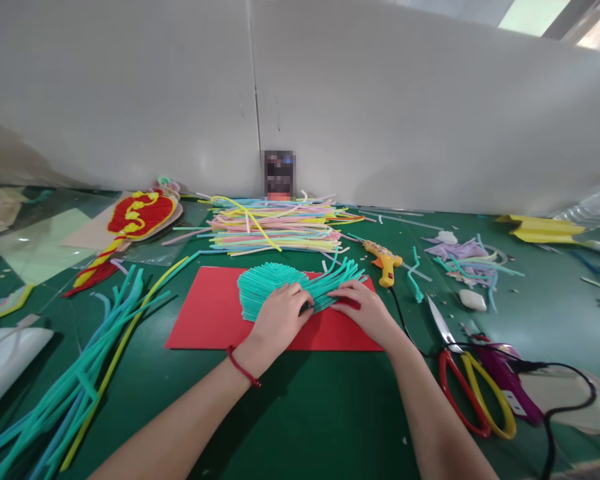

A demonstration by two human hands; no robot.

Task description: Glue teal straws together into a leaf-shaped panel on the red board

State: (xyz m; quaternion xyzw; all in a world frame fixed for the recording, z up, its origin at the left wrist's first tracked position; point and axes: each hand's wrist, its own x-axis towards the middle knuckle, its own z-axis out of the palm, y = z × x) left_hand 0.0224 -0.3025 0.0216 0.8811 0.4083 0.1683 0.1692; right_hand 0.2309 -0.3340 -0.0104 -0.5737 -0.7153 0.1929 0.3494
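Observation:
A leaf-shaped piece made of teal straws (273, 283) lies on a red card sheet (205, 313) on the green table. My left hand (280, 317) rests on the lower part of the teal piece, fingers curled and pressing on it; a red string is tied round that wrist. My right hand (360, 307) presses its fingertips on the loose teal straw ends (343, 277) that fan out to the right. Both hands meet near the middle of the piece.
A pile of pastel straws (275, 227) lies behind the card. An orange glue gun (385, 261) and red-and-yellow scissors (467, 387) lie at right, with a purple tool (510, 387) and black cable. Long teal straws (80, 373) lie left; a red-yellow craft piece (135, 220) sits far left.

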